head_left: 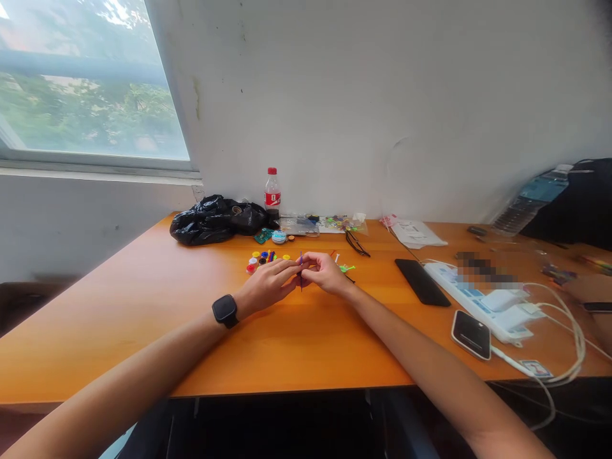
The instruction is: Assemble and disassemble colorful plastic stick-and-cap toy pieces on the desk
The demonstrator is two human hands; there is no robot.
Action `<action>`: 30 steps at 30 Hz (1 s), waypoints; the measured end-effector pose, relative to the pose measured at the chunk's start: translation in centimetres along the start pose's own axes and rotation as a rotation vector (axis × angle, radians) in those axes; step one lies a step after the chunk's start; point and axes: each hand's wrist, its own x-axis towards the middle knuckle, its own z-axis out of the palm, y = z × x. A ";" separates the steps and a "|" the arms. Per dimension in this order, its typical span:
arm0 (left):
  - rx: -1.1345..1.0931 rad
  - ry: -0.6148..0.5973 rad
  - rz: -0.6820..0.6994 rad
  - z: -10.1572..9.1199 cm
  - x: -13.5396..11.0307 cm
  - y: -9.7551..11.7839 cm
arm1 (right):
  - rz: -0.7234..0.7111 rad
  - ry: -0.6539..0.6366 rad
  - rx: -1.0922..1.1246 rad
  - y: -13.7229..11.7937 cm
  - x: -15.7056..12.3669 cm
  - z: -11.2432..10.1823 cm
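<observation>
My left hand (270, 282) and my right hand (325, 271) meet over the middle of the orange table (143, 306). Their fingertips pinch together on a thin purple stick (301, 271) that stands nearly upright between them. A black watch (225, 310) sits on my left wrist. Just beyond my left hand lie several small coloured round pieces (262, 258). Thin green and white sticks (345, 266) lie beside my right hand.
At the back stand a red-capped bottle (272, 194), a black plastic bag (215, 220), clear packets of small parts (320, 224), and glasses (356, 243). To the right lie a black phone (422, 282), a second phone (471, 334), a white power strip (482, 299) with cables, and another person's hand (590, 290).
</observation>
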 end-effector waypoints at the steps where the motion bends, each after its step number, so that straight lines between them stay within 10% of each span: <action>1: -0.011 0.004 -0.007 0.0 0.1 0.1 | -0.002 0.012 0.007 -0.1 0.0 0.0; 20: -0.392 -0.120 -0.442 2.0 -1.1 0.0 | -0.086 0.265 -0.692 3.4 1.0 -2.2; 30: -0.228 -0.202 -0.433 2.3 -1.4 -0.1 | -0.283 0.299 -0.922 1.0 0.0 -1.3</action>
